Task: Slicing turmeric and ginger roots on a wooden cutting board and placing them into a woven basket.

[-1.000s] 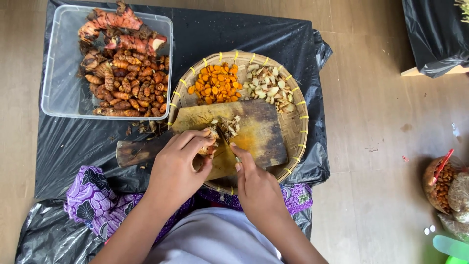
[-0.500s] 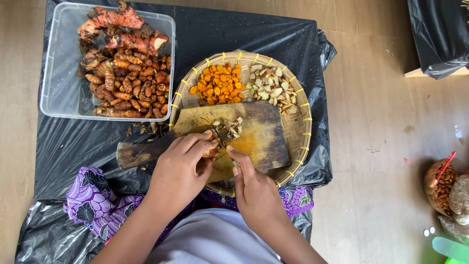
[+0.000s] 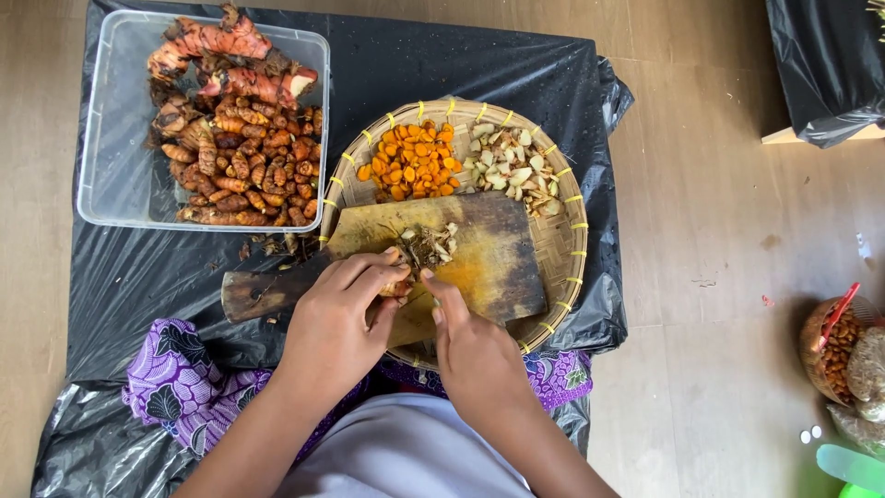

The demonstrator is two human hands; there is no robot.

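At the far left we see a clear plastic tub (image 3: 111, 157) on a black plastic sheet (image 3: 479, 69) spread over the wooden floor (image 3: 728, 240); the tub holds a heap of brown and reddish roots (image 3: 235, 152). Below it, a purple patterned cloth (image 3: 175, 387) lies over the sheet's near edge. Next comes our left hand (image 3: 336, 318), its fingers (image 3: 369, 272) curled shut around a small pale root piece (image 3: 398, 288), pinning it against the wooden chopping board (image 3: 489, 267). The board's dark handle (image 3: 263, 293) sticks out to the left, and the board itself rests tilted across a round woven basket tray (image 3: 567, 231). A little pile of dark scraps and pale bits (image 3: 429, 244) sits on the board just above the fingertips. Our right hand (image 3: 475, 346) lies just beside the left, forefinger stretched toward the root piece; whether it grips anything we cannot tell. In the tray beyond the board lie orange slices (image 3: 412, 166) and, to their right, pale chopped pieces (image 3: 512, 166). At the far right edge a small bowl of brown nuts (image 3: 834, 346) stands on the floor
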